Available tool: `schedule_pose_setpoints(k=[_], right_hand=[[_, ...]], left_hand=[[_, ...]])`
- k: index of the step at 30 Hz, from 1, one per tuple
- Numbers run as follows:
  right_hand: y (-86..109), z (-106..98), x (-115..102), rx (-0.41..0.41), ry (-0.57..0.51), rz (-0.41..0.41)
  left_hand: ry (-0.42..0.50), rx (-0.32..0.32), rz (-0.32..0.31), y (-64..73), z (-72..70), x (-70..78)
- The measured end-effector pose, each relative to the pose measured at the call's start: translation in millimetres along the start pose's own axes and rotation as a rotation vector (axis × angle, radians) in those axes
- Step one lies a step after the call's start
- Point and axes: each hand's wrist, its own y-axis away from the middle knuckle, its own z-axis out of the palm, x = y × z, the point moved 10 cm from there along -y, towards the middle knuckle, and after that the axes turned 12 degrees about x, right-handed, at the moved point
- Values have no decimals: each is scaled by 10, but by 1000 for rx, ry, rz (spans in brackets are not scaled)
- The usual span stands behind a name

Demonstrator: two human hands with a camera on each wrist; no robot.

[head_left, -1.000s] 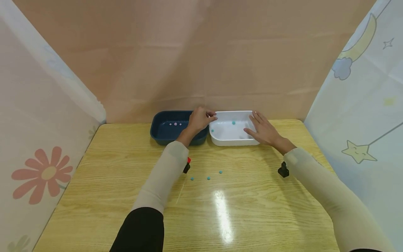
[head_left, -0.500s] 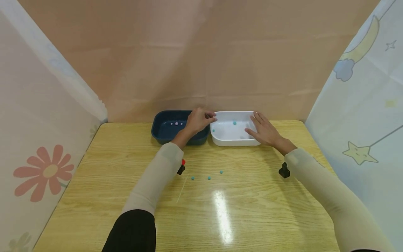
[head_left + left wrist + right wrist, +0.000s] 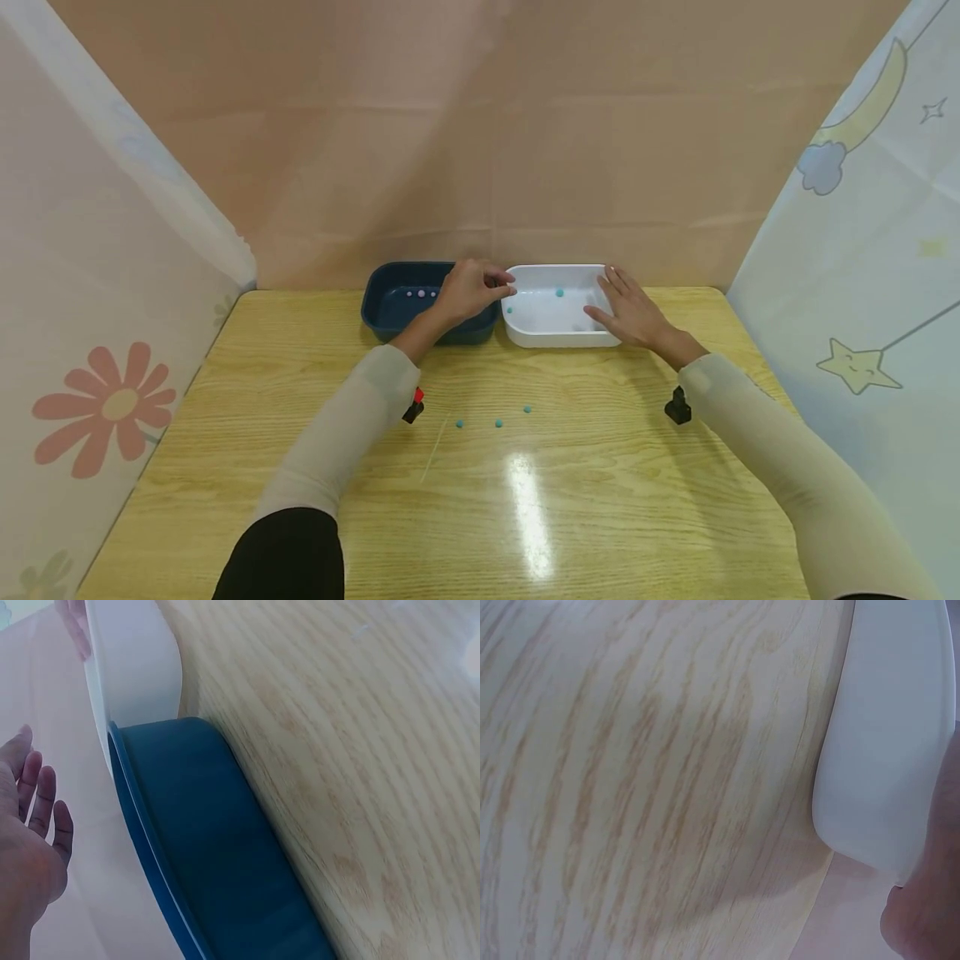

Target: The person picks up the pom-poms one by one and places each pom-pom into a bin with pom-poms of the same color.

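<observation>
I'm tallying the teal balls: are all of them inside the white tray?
No: in the head view, three teal balls lie on the table, outside the white tray.

1 dark-blue tub (image 3: 393, 312), 1 white tub (image 3: 558, 339), 5 teal beads (image 3: 498, 423), 3 visible pink beads (image 3: 422, 293)

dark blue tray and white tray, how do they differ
The dark blue tray stands on the left, the white tray on the right. Pinkish balls show in the dark blue tray, teal balls in the white one. In the head view, the left hand hides part of the dark blue tray, the right hand part of the white one. Both are open-topped with rounded corners.
</observation>
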Motion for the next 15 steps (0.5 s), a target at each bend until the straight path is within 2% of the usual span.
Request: schedule_pose_setpoints(k=[7,15], right_hand=[[4,-6,-1,4,-3,2],[7,-4,-10,7,-11,4]], left_hand=[[12,0,85,82,-37,103],[42,-8,148,202,-126,195]])
